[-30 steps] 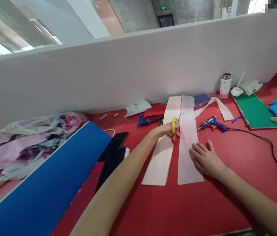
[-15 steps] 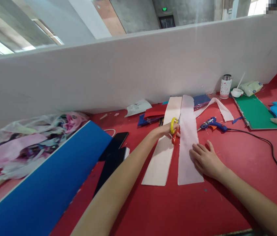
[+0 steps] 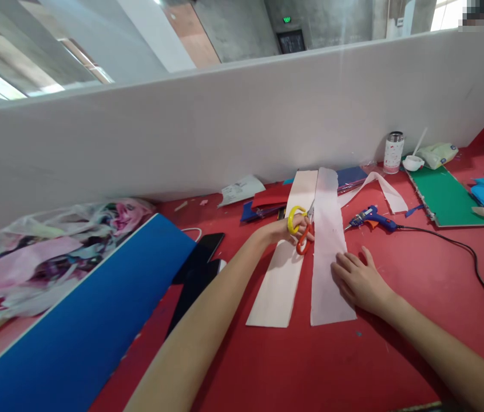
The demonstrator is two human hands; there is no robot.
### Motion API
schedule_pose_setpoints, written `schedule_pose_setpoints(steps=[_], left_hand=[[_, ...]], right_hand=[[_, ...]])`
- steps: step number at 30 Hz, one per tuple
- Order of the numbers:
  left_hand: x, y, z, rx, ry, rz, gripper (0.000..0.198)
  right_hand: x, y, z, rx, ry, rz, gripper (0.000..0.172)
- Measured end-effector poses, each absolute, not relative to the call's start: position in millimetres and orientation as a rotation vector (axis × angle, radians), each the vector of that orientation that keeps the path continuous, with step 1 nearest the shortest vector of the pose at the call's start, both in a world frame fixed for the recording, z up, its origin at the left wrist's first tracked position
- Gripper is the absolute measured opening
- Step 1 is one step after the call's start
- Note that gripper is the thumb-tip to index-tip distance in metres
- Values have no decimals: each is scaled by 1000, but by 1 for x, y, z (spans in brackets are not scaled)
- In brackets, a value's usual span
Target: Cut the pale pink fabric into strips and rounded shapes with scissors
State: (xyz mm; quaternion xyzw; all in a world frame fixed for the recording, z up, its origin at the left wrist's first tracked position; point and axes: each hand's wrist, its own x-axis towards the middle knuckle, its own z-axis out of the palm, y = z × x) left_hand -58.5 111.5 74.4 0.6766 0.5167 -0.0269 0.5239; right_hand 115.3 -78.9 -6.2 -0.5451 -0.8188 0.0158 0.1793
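Observation:
My left hand grips scissors with one yellow and one orange handle, blades pointing away along the slit in a pale pink sheet. The cut has split the sheet into a left strip and a right strip, still joined at the far end. My right hand lies flat, fingers spread, pressing the right strip onto the red table.
A blue glue gun with a black cord lies right of the strips. A blue board, two black phones and a plastic bag sit at left. Green board, tin can and white wall stand behind.
The scissor handles have spread wider apart in my left hand, which drew slightly back and left. My right hand has stayed on the strip.

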Motion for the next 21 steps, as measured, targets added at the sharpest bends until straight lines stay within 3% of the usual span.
schedule_pose_setpoints(steps=[21], left_hand=[[-55,127,60,1544,1213,4,18]], right_hand=[[114,-76,-5,-1433,-2317,42,20]])
